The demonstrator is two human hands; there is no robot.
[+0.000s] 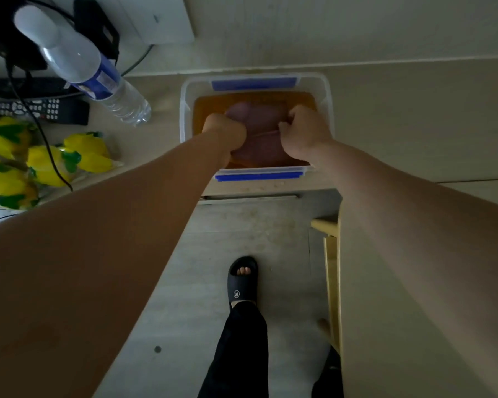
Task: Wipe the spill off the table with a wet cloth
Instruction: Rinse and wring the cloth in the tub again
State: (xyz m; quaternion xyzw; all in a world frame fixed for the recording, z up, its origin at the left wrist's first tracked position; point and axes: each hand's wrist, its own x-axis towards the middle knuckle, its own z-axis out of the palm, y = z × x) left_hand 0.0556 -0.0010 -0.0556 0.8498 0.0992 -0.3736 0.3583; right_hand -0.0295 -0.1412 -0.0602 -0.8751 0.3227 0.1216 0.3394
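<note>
Both hands in clear tub [184,116] on table [414,110]: left hand [226,133] and right hand [304,130] each curled tight on pink cloth [256,122], one at either side. Cloth lies inside tub, in brownish liquid. Water bottle [81,61] stands left of tub, apart.

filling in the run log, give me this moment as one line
stage: wetting cloth | left hand: grips cloth | right hand: grips cloth | cloth: in clear container of brownish water | table wipe: not begun
</note>
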